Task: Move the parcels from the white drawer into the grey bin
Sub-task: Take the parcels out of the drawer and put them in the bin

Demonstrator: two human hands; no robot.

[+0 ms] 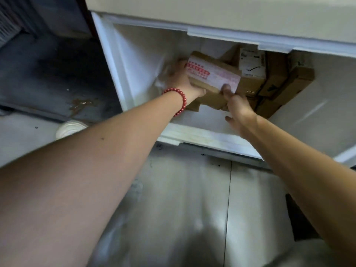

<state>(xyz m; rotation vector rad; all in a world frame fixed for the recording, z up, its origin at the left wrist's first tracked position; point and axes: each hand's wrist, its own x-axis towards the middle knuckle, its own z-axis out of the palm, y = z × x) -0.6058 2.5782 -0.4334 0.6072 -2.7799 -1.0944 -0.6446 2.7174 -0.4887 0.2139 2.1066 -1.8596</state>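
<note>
We have both hands on the pink-labelled parcel (212,76), the topmost carton in the white drawer (134,60). It lies tilted over the other parcels, which are heaped against the drawer's back wall and towards its right side. The left hand (183,79), with a red bead bracelet (178,98) at the wrist, curls round the parcel's left end. The right hand (238,107) pinches its near edge, thumb pressed on the label. The fingers appear tucked underneath, though we cannot see them.

The step in hand, as we judge it, is lifting this carton out. To do it well we should raise it straight off the pile before drawing it towards the front edge, so it does not drag the white-labelled box (252,64) or the taped brown cartons (285,81) beside it. The cabinet top overhangs the back of the drawer, so we should keep the parcel low until it passes that lip. Keeping the hands at opposite ends will hold it level.

We cannot pick out the grey bin with certainty. A dark grey surface (48,74) lies left of the drawer, and a white round object (70,128) sits on the floor near the drawer's front left corner.
</note>
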